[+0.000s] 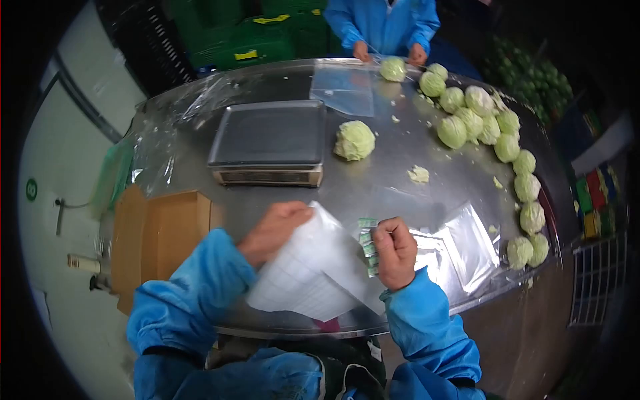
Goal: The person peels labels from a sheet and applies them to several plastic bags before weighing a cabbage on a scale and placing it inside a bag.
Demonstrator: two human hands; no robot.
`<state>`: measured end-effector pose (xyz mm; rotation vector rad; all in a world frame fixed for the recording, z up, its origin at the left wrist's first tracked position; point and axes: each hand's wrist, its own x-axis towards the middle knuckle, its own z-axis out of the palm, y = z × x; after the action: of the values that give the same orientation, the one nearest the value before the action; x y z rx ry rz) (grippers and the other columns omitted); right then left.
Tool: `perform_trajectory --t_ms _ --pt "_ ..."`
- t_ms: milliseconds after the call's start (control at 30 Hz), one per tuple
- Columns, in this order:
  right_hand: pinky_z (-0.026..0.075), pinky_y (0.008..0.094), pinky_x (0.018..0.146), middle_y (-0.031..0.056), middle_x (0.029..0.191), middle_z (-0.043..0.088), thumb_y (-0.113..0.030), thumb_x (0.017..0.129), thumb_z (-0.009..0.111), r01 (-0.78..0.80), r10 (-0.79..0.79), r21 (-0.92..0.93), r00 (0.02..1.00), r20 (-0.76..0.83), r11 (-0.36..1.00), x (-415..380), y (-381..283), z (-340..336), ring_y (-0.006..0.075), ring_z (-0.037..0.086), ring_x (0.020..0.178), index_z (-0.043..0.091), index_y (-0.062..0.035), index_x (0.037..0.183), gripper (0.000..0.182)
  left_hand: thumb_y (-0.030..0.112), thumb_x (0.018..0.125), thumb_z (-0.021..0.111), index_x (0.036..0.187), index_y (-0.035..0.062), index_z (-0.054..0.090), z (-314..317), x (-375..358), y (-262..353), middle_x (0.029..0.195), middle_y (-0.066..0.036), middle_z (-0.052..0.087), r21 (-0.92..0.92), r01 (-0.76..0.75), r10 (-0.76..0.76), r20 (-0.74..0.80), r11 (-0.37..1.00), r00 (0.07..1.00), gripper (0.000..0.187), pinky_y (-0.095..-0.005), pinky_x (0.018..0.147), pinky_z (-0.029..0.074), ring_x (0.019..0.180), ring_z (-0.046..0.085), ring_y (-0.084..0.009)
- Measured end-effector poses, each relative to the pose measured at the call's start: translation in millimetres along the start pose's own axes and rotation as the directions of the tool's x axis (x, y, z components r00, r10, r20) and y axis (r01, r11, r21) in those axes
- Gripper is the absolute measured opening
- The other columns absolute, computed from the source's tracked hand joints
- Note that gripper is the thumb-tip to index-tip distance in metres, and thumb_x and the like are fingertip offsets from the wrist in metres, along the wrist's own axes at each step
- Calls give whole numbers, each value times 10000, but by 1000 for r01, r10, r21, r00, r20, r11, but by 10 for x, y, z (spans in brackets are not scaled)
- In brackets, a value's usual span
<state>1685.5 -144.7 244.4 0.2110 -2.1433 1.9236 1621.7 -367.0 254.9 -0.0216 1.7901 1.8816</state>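
My left hand (277, 230) is closed on the upper corner of a white sheet (310, 273), which looks like label backing paper. The sheet hangs down at a slant and is a little blurred. To its right my right hand (397, 253) is closed, its thumb and fingertips pressed at a strip of small green labels (368, 247). The fingers hide part of that strip. Beyond my hands a single trimmed cabbage (355, 141) sits on the steel table (393, 177), beside a scale (270, 137) with a dark flat top.
Several cabbages (470, 123) line the table's right side. Clear plastic bags (467, 247) lie near my right hand, and another bag (343, 87) lies at the back. An open cardboard box (170, 230) stands at left. Across the table is a person in blue (383, 27), hands near a cabbage.
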Motion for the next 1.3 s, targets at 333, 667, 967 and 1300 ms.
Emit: perform_trajectory --t_ms 333,667,967,1300 --pt "364 244 479 0 619 516 -183 895 553 -595 674 333 558 -484 731 -1122 1357 -1111 69 437 538 553 -36 787 182 119 785 637 1026 9 576 -1717 76 -686 883 -113 593 873 -84 419 -144 481 897 272 -315 738 462 821 570 -213" --pt "441 462 653 222 792 619 -222 868 542 -595 321 -469 778 -540 653 -844 1968 -1155 394 588 717 530 -21 828 205 243 670 745 993 109 604 1166 680 -1134 985 -75 528 573 -755 255 715 321 651 377 -394 816 401 978 503 -273" --pt "441 301 504 64 657 588 -213 869 586 -697 696 204 551 -461 687 -948 1049 -1554 168 550 539 536 -53 796 183 208 770 668 871 95 644 1176 1294 -1740 831 -87 569 529 -677 200 693 512 693 153 -383 757 431 855 556 -269" --pt "425 344 491 104 678 579 -235 877 558 -671 701 265 539 -467 693 -902 1830 -1273 199 556 584 532 -40 825 203 67 815 588 1133 93 538 1206 1670 -831 970 -83 547 507 -428 577 -178 748 797 323 -317 730 455 873 562 -201"
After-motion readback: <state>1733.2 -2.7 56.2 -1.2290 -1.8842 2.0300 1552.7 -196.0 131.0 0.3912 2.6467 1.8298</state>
